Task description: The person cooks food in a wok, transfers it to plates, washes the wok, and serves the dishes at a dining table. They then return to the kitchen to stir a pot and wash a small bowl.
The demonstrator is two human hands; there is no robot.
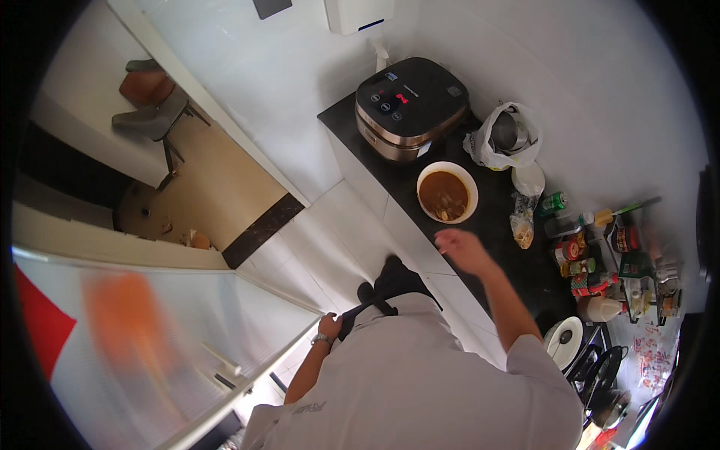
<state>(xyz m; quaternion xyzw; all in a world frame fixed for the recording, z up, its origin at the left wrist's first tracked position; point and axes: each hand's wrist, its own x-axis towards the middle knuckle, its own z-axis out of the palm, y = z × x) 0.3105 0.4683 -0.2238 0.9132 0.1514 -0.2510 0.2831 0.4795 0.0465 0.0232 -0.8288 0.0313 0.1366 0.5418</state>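
My right hand hangs over the front edge of the black countertop, slightly blurred, its fingers loosely bent and nothing in it. Just beyond the fingertips, and apart from them, stands a white bowl of brown soup with pale pieces in it. My left hand, with a metal watch at the wrist, is low by my waist. Its fingers are curled against black fabric; whether they grip it is not clear.
A rice cooker with a lit display stands behind the bowl. Beside it are a plastic bag holding metal pots, a green can and several seasoning bottles. To my left are a door with a handle and a doorway with chairs.
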